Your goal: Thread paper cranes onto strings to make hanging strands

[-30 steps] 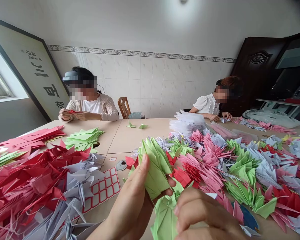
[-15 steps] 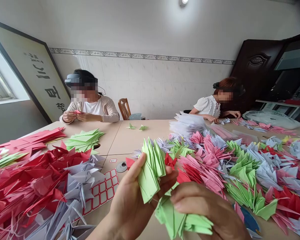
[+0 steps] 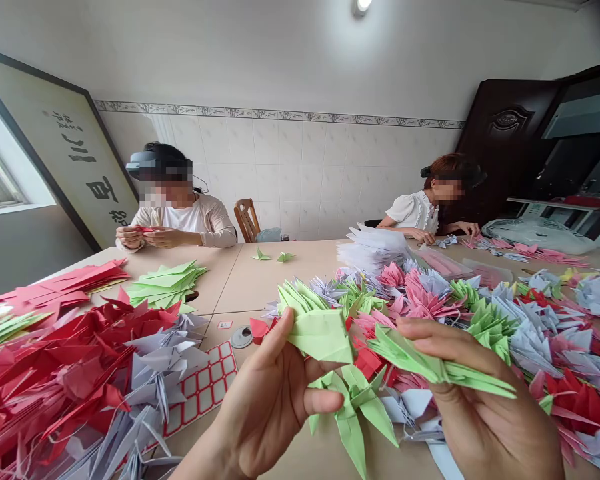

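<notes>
A bundle of light green folded paper cranes [image 3: 323, 332] is pinched in my left hand [image 3: 273, 400], between the thumb and the fingers behind it. My right hand [image 3: 490, 407] grips a second, flatter bundle of green paper cranes [image 3: 410, 353], thumb below and fingers on top. Between and below the hands is another green paper crane piece [image 3: 353, 403] with its points spread out. Whether it hangs from the bundles or lies on the table, I cannot tell.
Red [image 3: 80, 360] and pale lilac folded cranes [image 3: 155, 367] heap up at left, beside a red-bordered label sheet [image 3: 207, 380]. Multicoloured cranes [image 3: 495, 327] cover the right side. Green paper pieces [image 3: 167, 283] lie farther back. Two people sit across the table [image 3: 260, 287].
My right hand has moved up and right with its green bundle, away from the left. The left hand's bundle has turned from upright to a broad face, and the spread green piece now shows below.
</notes>
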`<state>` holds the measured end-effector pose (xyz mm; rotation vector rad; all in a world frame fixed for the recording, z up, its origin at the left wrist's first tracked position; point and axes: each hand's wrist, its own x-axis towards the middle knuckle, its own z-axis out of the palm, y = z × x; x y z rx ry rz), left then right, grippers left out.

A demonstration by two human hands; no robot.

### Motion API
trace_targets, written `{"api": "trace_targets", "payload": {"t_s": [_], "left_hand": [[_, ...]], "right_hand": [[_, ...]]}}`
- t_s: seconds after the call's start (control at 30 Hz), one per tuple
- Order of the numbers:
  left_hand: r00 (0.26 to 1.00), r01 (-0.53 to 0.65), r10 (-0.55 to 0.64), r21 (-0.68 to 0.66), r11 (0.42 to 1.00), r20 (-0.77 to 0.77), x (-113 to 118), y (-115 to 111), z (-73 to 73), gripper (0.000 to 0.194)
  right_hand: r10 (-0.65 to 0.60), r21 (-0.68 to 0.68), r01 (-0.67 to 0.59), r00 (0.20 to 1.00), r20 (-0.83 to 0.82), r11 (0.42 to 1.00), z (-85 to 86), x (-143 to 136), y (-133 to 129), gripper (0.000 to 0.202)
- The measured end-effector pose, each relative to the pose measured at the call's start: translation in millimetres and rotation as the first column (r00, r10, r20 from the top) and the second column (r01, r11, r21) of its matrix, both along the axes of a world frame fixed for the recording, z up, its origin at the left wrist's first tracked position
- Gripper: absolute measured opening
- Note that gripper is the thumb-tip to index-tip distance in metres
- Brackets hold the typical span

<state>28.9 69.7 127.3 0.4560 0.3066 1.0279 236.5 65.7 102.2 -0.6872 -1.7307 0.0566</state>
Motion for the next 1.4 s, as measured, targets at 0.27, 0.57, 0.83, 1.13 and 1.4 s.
{"api": "trace_targets", "payload": {"t_s": [0.27,0.57,0.83,1.13,1.4], "left_hand": [[0.829,-0.463,0.495,0.176,0.869,-0.26,10.6,-2.6,-13.4,0.008],[0.668,-0.336,0.622,0.581,0.742,-0.409,11.0,-15.8,-14.5,0.022],[0.829,-0.354,0.424,0.243,0.903,-0.365,8.8,-9.2,-13.1,0.009],[0.918,-0.188,0.25,0.217,0.958,-0.308,1.3,-5.8,-6.5,0.016],[0.856,-0.278,0.366,0.271,0.922,-0.365,7.9,-10.4,-9.1,0.021]], "right_hand": [[0.116,0.023,-0.123,0.972,0.207,0.992,9.7,10.5,-4.1,0.03],[-0.043,0.071,0.012,0.888,0.457,0.997,2.5,-10.7,-3.9,0.029],[-0.036,0.108,-0.012,0.902,0.431,0.994,7.0,-9.5,-3.9,0.025],[0.051,0.114,-0.097,0.934,0.353,0.989,8.1,-7.6,-0.9,0.032],[0.149,0.026,-0.168,0.928,0.342,0.985,8.4,-8.3,-7.0,0.021]]}}
